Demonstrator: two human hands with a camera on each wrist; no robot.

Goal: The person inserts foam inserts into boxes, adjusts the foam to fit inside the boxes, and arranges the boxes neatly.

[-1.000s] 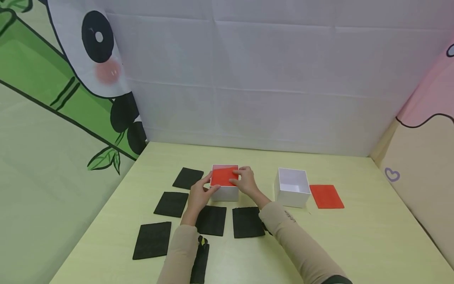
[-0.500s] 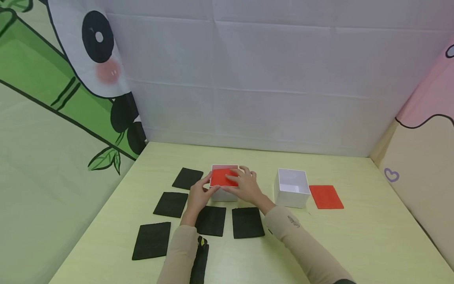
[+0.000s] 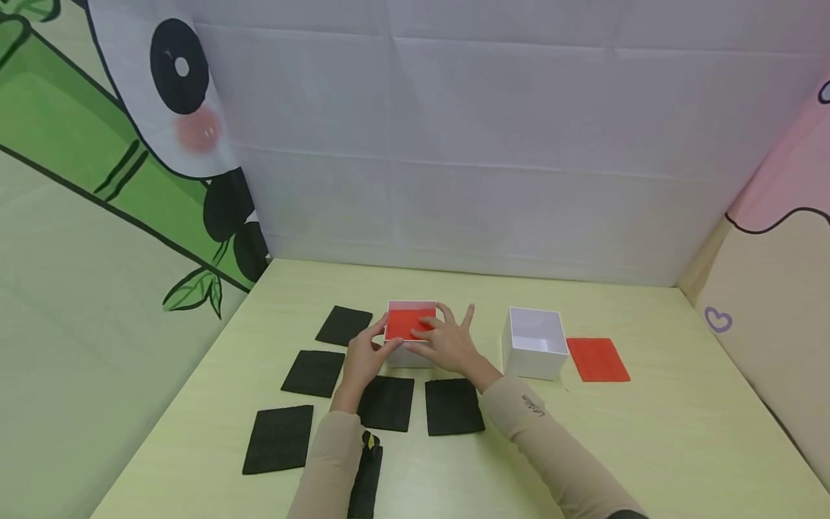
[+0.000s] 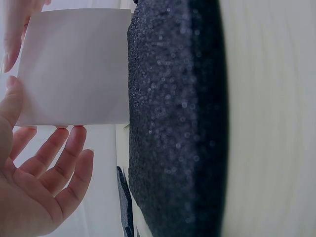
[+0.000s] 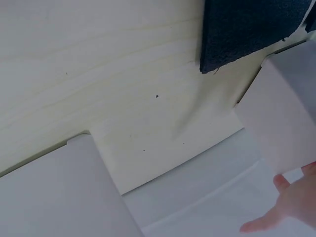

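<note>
A white box [image 3: 411,355] stands at the middle of the table with a red square sheet [image 3: 398,324] lying across its mouth. My left hand [image 3: 363,357] grips the box at its near left corner. In the left wrist view its thumb is on the box's upper edge and its fingertips touch the side wall. From the right, my right hand [image 3: 452,347] reaches over the red sheet with spread fingers. Its thumb is by the near rim, two fingers rest on the sheet, and the others are raised. How far the sheet sits inside the box cannot be told.
Another white box [image 3: 534,360], open at the top, stands to the right. Beside it lies a second red square [image 3: 598,360]. Several black squares, such as one at the left [image 3: 279,440], lie left and in front. A dark narrow item [image 3: 366,479] is partly behind the left sleeve.
My right hand has shifted nearer over the red sheet, and its fingers have spread, with the outer ones lifting. The sheet lies slightly lower at its far edge. My left hand has stayed put.
</note>
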